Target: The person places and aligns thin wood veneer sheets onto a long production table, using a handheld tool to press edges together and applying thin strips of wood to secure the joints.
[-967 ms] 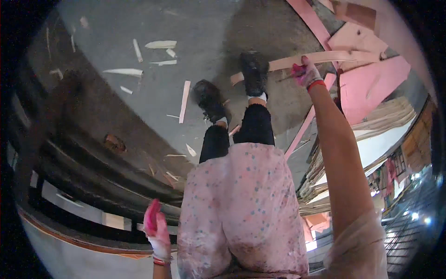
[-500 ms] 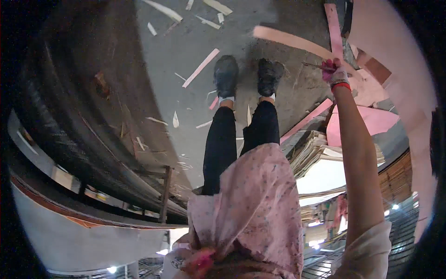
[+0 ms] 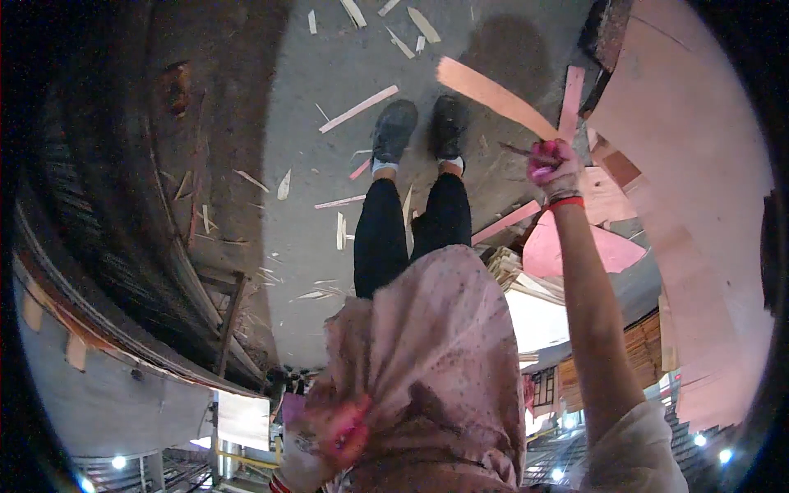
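My right hand (image 3: 552,163), in a pale glove stained pink with a red band at the wrist, is reached out ahead at the right, fingers closed. From it a long tan-orange veneer strip (image 3: 489,90) juts toward the far left. A thin dark stick-like tool (image 3: 516,149) also pokes out of the fist; its exact kind is unclear. Close to my body, my left hand (image 3: 335,440), with pink on its fingers, is smeared by motion in front of the stained pink apron (image 3: 444,329). Whether it holds anything does not show.
Large pink veneer sheets (image 3: 707,164) rise along the right side. A rounded pink piece (image 3: 583,246) lies by a stack of pale sheets (image 3: 534,316). Scraps and strips (image 3: 359,108) litter the grey floor around my shoes. A dark long structure (image 3: 107,222) runs along the left.
My right hand has come left and closer to me, bringing the veneer strip and the dark tool with it. My left hand is slightly higher in view. The whole view has shifted.
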Demonstrator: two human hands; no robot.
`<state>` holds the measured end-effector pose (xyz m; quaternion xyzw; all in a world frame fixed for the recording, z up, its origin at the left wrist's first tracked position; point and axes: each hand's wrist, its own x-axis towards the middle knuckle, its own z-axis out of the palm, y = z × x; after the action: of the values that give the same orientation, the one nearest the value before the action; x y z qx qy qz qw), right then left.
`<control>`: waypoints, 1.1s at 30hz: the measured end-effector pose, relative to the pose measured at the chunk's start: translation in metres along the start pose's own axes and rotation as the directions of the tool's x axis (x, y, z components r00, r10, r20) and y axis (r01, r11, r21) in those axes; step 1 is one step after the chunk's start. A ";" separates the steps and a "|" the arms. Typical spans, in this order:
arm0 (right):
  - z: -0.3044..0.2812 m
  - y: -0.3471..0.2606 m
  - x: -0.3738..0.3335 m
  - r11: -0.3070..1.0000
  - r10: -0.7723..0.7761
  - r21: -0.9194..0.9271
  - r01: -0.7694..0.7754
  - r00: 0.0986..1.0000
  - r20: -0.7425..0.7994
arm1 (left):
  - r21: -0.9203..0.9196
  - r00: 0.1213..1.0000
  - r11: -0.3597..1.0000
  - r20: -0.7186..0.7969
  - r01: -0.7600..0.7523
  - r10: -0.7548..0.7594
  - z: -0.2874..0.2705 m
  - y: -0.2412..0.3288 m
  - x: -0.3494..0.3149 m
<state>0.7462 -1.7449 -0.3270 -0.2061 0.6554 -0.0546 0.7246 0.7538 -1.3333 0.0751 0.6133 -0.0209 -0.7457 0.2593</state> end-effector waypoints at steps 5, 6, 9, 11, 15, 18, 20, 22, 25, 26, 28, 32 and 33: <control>0.047 -0.023 -0.088 0.989 0.131 -0.096 -0.110 0.959 0.253 | -0.663 0.581 0.642 -0.715 -0.386 -0.389 0.017 -0.025 -0.010; 0.065 -0.021 -0.114 0.996 0.038 -0.084 -0.018 0.970 0.241 | -0.733 0.535 0.425 -0.679 -0.531 -0.503 0.009 -0.042 -0.020; 0.097 -0.059 -0.176 0.989 0.140 0.006 -0.150 0.934 0.329 | -0.365 0.060 0.865 -0.928 -0.345 -0.367 0.004 -0.114 -0.051; 0.131 -0.066 -0.236 0.988 0.145 -0.019 -0.150 0.901 0.410 | -0.581 0.040 0.459 -0.647 -0.672 -0.761 -0.003 -0.134 -0.079; 0.153 -0.109 -0.310 0.961 0.274 -0.131 -0.244 0.766 0.581 | -0.351 0.217 0.515 -0.928 -0.782 -0.304 -0.023 -0.025 -0.104; 0.175 -0.134 -0.374 0.880 0.414 -0.128 -0.458 0.604 0.681 | -0.307 0.350 0.480 -0.937 -0.822 0.002 -0.034 0.077 -0.095; 0.180 -0.129 -0.395 0.954 0.273 -0.090 -0.285 0.707 0.653 | 0.040 0.216 0.638 -0.923 -0.769 0.318 -0.037 0.152 -0.093; 0.192 -0.138 -0.427 0.932 0.334 -0.118 -0.343 0.686 0.646 | -0.106 0.279 0.492 -0.915 -0.864 0.292 -0.044 0.217 -0.104; 0.200 -0.157 -0.459 0.947 0.299 -0.157 -0.279 0.593 0.748 | 0.528 -0.053 0.536 -0.744 -0.659 0.667 -0.054 0.278 -0.128; 0.207 -0.170 -0.465 0.931 0.341 -0.197 -0.307 0.537 0.772 | 0.701 -0.125 0.492 -0.630 -0.516 0.767 -0.060 0.292 -0.139; 0.220 -0.211 -0.486 0.858 0.478 -0.338 -0.387 0.359 0.802 | 0.867 -0.117 0.379 -0.434 -0.322 0.893 -0.069 0.318 -0.162; 0.255 -0.260 -0.492 0.890 0.455 -0.426 -0.161 0.310 0.835 | 0.866 -0.029 0.321 -0.359 -0.383 0.933 -0.080 0.355 -0.185; 0.266 -0.266 -0.497 0.870 0.488 -0.481 -0.110 0.335 0.806 | 0.640 0.045 0.401 -0.497 -0.656 0.866 -0.082 0.360 -0.189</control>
<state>0.9887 -1.7526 0.2468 -0.1969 0.1761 0.3179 0.9106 0.9810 -1.5435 0.3512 0.7844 -0.3181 -0.1216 0.5184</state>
